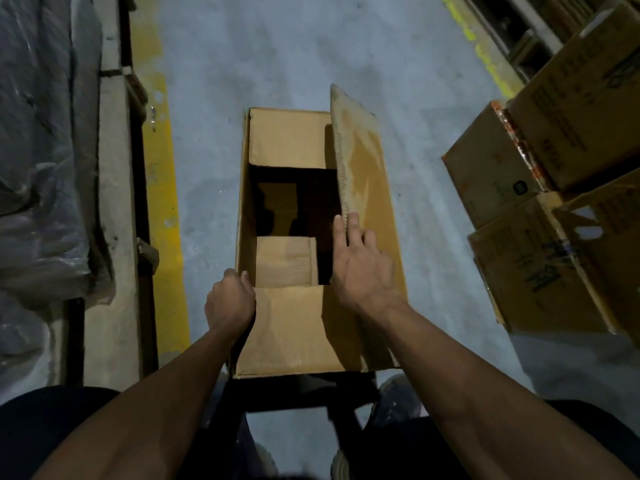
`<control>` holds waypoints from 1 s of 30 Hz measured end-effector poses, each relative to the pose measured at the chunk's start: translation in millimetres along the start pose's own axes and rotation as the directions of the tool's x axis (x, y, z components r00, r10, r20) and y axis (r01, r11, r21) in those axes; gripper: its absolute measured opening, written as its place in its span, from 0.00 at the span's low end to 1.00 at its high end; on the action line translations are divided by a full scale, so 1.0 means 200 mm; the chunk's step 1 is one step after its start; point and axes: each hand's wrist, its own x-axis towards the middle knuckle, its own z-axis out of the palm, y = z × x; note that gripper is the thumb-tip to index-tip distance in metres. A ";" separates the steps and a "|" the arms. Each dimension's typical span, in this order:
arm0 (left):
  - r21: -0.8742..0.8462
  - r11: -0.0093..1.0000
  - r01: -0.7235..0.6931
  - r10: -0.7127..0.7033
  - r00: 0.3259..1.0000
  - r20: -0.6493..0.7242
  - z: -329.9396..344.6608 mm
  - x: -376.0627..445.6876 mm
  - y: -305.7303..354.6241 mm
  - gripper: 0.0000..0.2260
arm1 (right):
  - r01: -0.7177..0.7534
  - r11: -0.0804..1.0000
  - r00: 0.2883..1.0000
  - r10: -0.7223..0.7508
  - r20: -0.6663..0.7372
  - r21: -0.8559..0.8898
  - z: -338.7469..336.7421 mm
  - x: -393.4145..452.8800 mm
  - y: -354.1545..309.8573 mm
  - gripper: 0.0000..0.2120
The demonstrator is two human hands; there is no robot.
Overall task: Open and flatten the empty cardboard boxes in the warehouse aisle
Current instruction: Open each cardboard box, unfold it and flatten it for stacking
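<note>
An open brown cardboard box (294,327) stands on the grey floor in front of me, its inside dark and apparently empty. My left hand (230,299) grips the box's left wall near the front corner, fingers curled over the edge. My right hand (362,261) lies flat with straight fingers on the long right flap (360,161), which stands raised and leans outward. Two short end flaps are folded inward, one at the far end (287,140) and one near me (285,261).
Stacked printed cardboard boxes (561,188) stand close on the right. At the left runs a yellow floor line (162,188) beside a pallet with plastic-wrapped goods (38,150). My shoes and dark trousers are at the bottom edge.
</note>
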 end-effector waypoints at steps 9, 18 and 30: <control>-0.002 1.000 0.027 -0.027 0.999 0.018 -0.01 -0.02 0.01 0.16 | -0.431 0.896 0.893 0.440 -0.096 0.104 -0.13 -0.09 0.45 0.43; 0.000 1.000 0.000 0.000 1.000 -0.021 0.04 0.01 -0.02 0.16 | -0.519 0.849 0.855 0.511 0.089 0.105 0.27 0.01 0.73 0.26; 0.033 0.999 -0.029 0.030 0.999 -0.044 0.07 0.04 -0.05 0.16 | -0.496 0.617 0.863 0.430 0.266 0.611 0.47 0.15 0.48 0.30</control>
